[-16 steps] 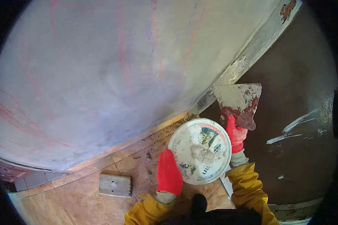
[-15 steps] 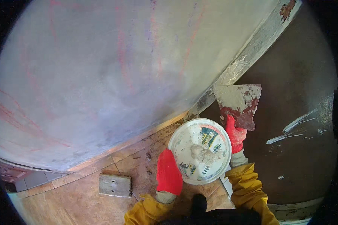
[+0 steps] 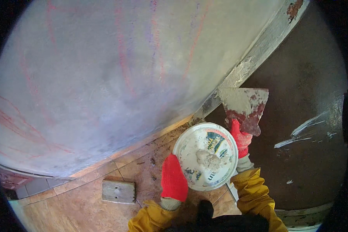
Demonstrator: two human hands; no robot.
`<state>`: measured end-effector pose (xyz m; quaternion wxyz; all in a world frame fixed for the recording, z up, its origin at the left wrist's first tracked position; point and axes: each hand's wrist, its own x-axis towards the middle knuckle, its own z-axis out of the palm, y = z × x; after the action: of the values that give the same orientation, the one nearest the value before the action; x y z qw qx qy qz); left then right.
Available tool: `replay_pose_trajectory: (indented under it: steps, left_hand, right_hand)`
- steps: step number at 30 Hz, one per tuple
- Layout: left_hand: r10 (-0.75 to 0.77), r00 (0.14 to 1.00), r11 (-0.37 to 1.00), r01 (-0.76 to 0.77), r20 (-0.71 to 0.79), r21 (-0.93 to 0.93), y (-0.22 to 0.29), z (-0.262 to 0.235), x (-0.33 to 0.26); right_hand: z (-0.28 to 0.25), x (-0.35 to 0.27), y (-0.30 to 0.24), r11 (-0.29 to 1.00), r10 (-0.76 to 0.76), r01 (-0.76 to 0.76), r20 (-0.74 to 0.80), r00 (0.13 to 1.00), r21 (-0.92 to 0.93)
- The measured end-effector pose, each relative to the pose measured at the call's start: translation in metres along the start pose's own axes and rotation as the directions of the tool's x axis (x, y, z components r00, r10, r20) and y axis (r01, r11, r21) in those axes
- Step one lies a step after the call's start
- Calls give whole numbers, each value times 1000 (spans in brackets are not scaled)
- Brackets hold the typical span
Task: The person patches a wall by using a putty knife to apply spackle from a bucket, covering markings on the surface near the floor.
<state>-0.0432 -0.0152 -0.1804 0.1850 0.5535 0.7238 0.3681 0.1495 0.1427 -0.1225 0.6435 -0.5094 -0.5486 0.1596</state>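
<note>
In a red glove, my left hand (image 3: 174, 176) grips the left edge of a round white bucket lid (image 3: 189, 170); its fingers are tucked under the rim. A lump of grey-white putty (image 3: 210, 159) sits in the middle of the lid. My right hand (image 3: 241, 139), also gloved in red, is closed round a wide putty knife (image 3: 245, 102) just beyond the lid's right side. Putty smears and dark red patches cover the blade, whose far left corner overlaps the edge of a light door frame strip (image 3: 239, 77). The knife's handle is mostly hidden in my glove.
A grey wall (image 3: 104, 77) with red and purple streaks fills the upper left. To the right is a dark brown panel (image 3: 297, 162) with white scratches. A small wooden block (image 3: 118, 191) lies on the tiled floor (image 3: 81, 208). My dark shoe (image 3: 205, 209) shows below the lid.
The right hand and putty knife have shifted very slightly left and nearer. My left hand and the lid stay practically where they were.
</note>
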Motion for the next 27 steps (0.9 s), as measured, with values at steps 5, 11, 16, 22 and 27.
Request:
replay_pose_trajectory:
  steps: [5, 11, 16, 22, 27]
  left_hand:
    - [36, 999, 990, -31, 27, -139, 29, -21, 7]
    - [-14, 998, 980, 25, 59, -199, 30, -22, 7]
    - [-46, 995, 979, 63, 91, -195, 34, -27, 8]
    - [-103, 992, 952, 119, 70, -283, 31, -23, 6]
    - [8, 1000, 986, -12, -25, -164, 24, -17, 3]
  right_hand:
    - [-12, -13, 13, 996, 77, -79, 49, 996, 50]
    - [-7, -7, 11, 995, 41, -39, -15, 999, 96]
    - [-14, -16, 25, 986, 74, -91, 120, 990, 137]
    - [-14, -13, 15, 996, 49, -50, 21, 999, 75]
    - [-24, -16, 41, 997, 55, -60, 126, 991, 38]
